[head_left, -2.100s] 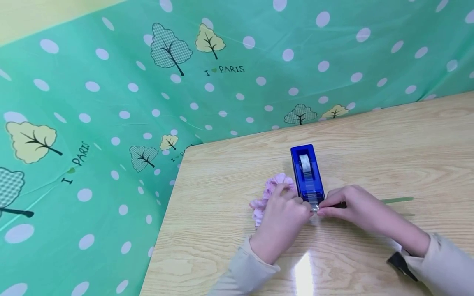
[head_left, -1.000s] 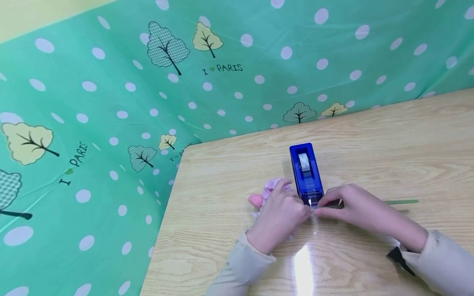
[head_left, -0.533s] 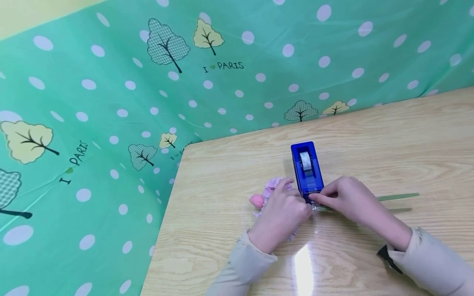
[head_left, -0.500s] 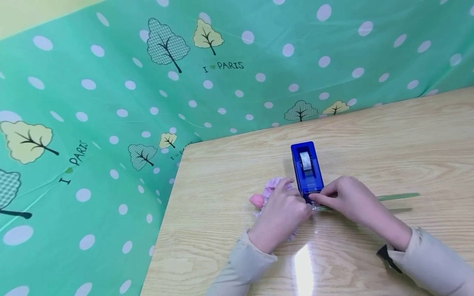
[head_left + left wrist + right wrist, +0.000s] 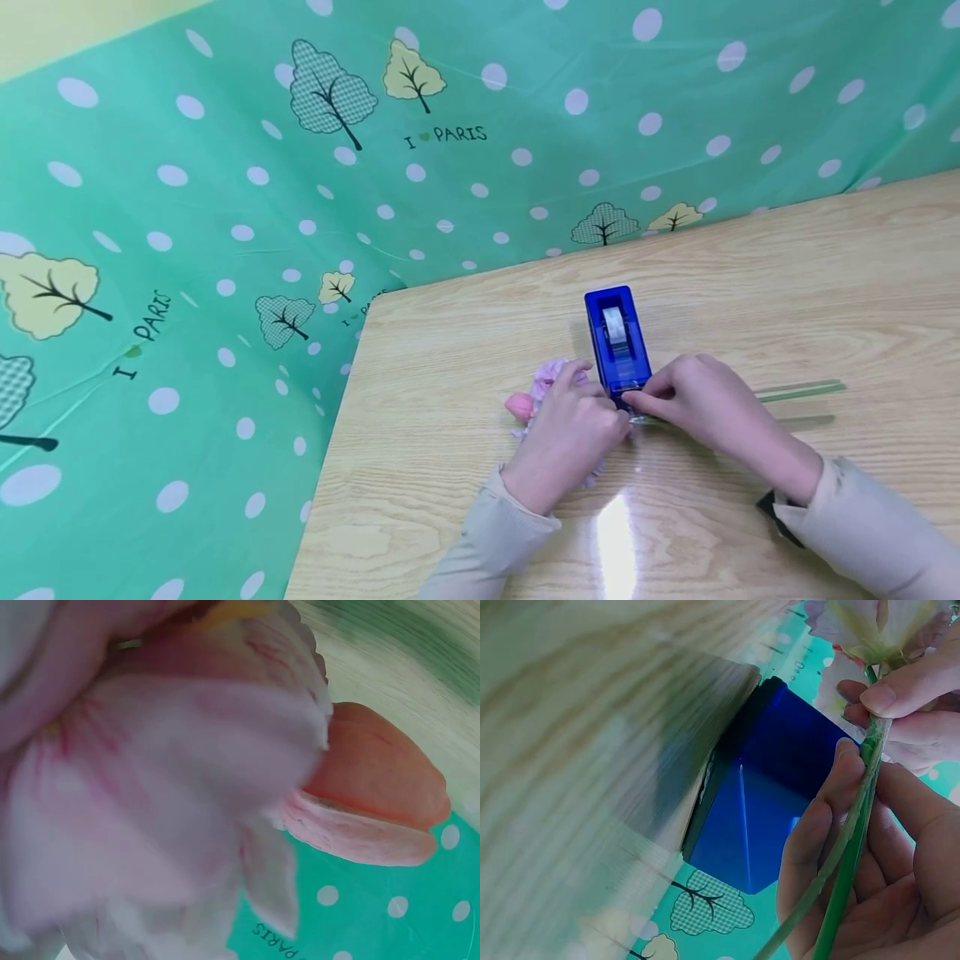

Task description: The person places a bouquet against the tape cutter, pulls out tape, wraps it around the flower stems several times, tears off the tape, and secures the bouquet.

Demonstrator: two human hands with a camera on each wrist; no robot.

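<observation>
We see two green stems (image 5: 845, 862) with pale purple blooms (image 5: 546, 382), too overlapped to count, and one pink bud (image 5: 519, 407), low over the table (image 5: 435, 417) at the front of the blue tape dispenser (image 5: 632, 367). Our left hand (image 5: 573, 433) pinches the stems just below the blooms. Our right hand (image 5: 705, 408) has its fingertips narrowed beside the stems and the dispenser's front edge; we cannot tell whether they grip anything. One roll of tape (image 5: 615, 325) sits inside the dispenser. Beyond, we have a green dotted cloth (image 5: 442, 242).
</observation>
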